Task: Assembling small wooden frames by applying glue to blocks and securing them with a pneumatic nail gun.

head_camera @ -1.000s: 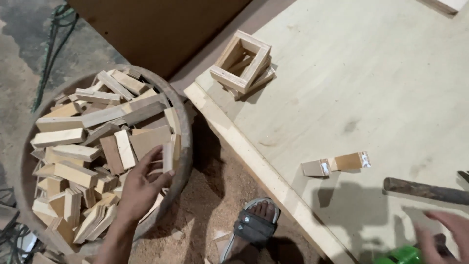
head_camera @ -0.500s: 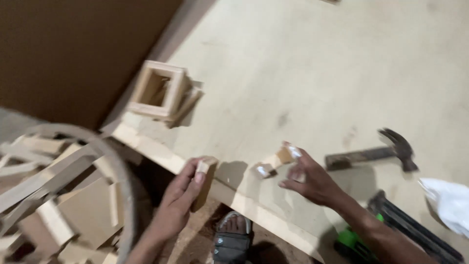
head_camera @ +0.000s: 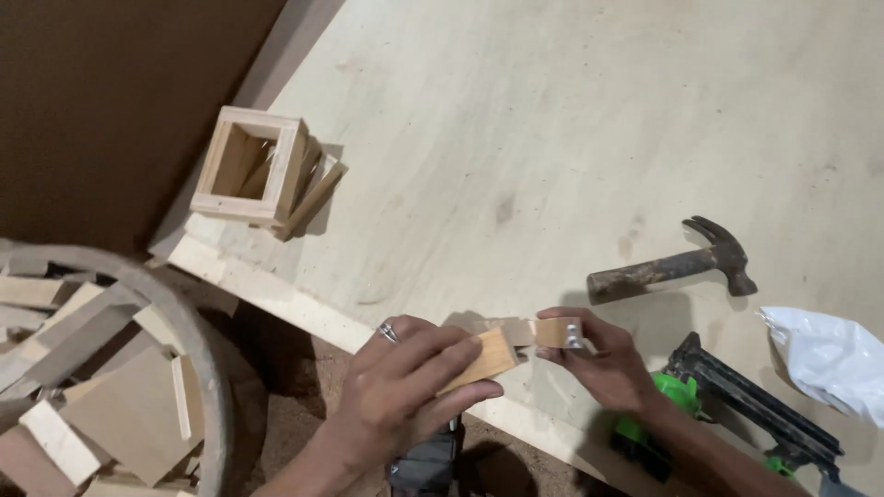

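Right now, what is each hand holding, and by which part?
The left hand grips a wooden block by its near end; the right hand pinches a smaller wood piece at its far end.

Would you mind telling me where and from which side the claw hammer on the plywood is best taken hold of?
Grip the claw hammer by its rusty handle, near the free lower-left end, coming down from above. It lies flat on the plywood sheet with the heavy head at the right; the handle is the long, narrow, unobstructed part, probably easiest to close fingers around.

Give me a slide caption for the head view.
Left hand and right hand join small pale wooden blocks beside a rusty claw hammer.
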